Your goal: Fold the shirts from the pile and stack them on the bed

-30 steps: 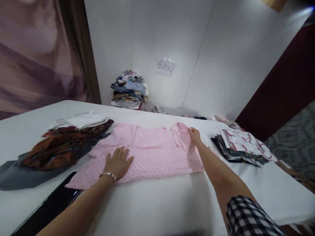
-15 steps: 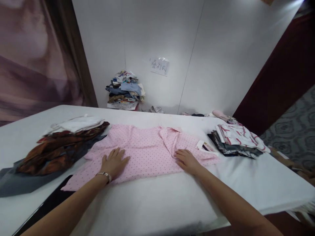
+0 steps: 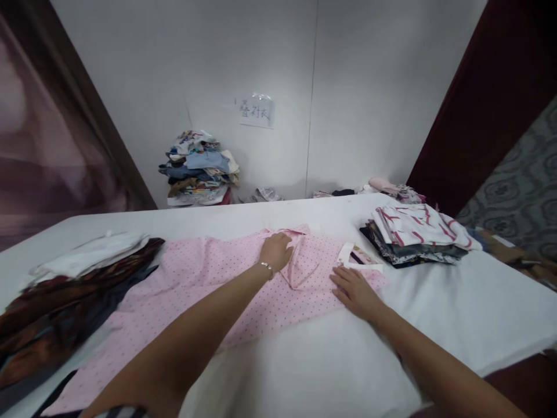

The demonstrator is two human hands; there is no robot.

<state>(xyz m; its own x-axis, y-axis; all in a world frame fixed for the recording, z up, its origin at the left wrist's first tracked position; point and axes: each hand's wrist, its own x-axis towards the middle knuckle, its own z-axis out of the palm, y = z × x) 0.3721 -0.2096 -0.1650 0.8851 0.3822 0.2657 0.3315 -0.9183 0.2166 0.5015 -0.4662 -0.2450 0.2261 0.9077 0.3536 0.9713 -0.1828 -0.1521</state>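
Head view looks down on a white desk (image 3: 270,371) where a pink dotted shirt (image 3: 209,278) lies spread flat across the middle. Reaching over the cloth, the left hand (image 3: 275,251), with a thin bracelet at the wrist, rests near the collar at the far edge of the shirt; its fingers curl down onto the fabric, though whether they pinch it cannot be told. Lying open and flat, the right hand (image 3: 354,290) presses palm down on the shirt's right end, just beside a white label (image 3: 357,259) at that edge. On the desk's left side sits a heap of dark brown and white clothes (image 3: 65,290), touching the shirt's edge. A folded stack with a red-striped white top (image 3: 415,232) stands to the right, near the shirt but apart from it. Behind the desk, against the wall, is another pile of clothes (image 3: 198,168) beneath a paper sign (image 3: 256,111).
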